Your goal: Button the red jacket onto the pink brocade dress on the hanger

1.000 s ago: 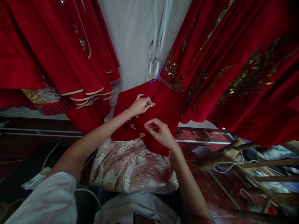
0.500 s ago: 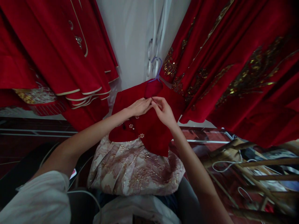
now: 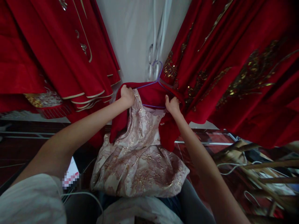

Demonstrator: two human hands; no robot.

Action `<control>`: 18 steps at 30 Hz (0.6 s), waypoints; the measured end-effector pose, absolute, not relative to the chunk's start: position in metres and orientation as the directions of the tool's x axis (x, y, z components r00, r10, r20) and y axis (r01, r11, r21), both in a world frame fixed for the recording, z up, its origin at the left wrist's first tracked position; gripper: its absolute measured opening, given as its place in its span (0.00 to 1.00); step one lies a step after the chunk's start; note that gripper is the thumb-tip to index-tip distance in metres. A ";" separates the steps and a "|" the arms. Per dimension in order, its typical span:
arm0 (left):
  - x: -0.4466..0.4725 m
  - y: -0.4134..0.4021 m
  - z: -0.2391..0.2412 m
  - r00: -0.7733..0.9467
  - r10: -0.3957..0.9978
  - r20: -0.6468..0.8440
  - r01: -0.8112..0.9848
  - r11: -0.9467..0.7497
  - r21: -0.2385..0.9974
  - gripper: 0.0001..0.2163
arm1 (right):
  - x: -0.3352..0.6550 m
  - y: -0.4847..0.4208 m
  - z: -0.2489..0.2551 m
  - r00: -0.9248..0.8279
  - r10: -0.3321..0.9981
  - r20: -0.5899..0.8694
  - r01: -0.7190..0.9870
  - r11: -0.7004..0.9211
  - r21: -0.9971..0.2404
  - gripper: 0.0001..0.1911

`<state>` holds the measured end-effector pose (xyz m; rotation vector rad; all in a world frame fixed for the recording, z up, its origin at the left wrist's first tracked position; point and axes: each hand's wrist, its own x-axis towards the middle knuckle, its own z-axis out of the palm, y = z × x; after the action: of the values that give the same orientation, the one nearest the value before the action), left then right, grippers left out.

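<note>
A small red velvet jacket (image 3: 153, 93) hangs on a thin purple hanger (image 3: 156, 81) over a pale pink and gold brocade dress (image 3: 137, 152). The jacket's front is spread open, so the dress bodice shows between its two flaps. My left hand (image 3: 127, 95) is closed on the jacket's left shoulder. My right hand (image 3: 172, 105) is closed on the jacket's right shoulder edge. Both arms reach forward from the bottom of the view.
Long red garments with cream piping (image 3: 70, 56) hang at the left. Red robes with gold embroidery (image 3: 233, 68) hang at the right. White hangers (image 3: 156, 53) hang against the white wall behind. Wooden sticks and white cables (image 3: 257, 168) lie at the lower right on a dark red floor.
Both hands left the jacket's front closure and moved apart to its shoulders. The jacket front has opened, uncovering the brocade bodice. The garment sits slightly higher.
</note>
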<state>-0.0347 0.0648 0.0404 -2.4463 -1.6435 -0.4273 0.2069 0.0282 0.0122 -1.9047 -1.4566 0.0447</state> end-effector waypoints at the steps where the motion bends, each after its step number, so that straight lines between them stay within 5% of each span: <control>1: -0.033 0.062 0.048 0.291 0.910 0.296 0.956 -0.291 -0.046 0.19 | 0.216 0.030 0.017 0.351 0.842 0.411 0.847 -0.098 -0.522 0.30; 6: -0.020 0.046 0.064 0.215 0.949 0.230 0.957 -0.158 -0.242 0.21 | 0.247 0.040 0.034 0.346 0.811 0.472 0.914 -0.177 -0.366 0.22; 13: -0.034 0.051 0.065 0.323 0.930 0.173 0.916 -0.261 -0.304 0.21 | 0.280 0.054 0.041 0.269 0.939 0.214 0.942 -0.211 -0.262 0.25; 16: -0.046 0.058 0.064 0.396 0.902 0.174 0.892 -0.333 -0.305 0.21 | 0.300 0.051 0.053 0.155 0.971 0.183 0.939 -0.087 -0.334 0.25; 18: -0.053 0.063 0.062 0.416 0.898 0.143 0.895 -0.375 -0.242 0.20 | 0.316 0.044 0.062 0.089 0.989 0.118 0.869 -0.019 -0.495 0.25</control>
<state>-0.0528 0.0630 0.0618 -2.3930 -1.5597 0.0176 0.3160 0.0442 0.0620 -1.9315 -1.8226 0.3631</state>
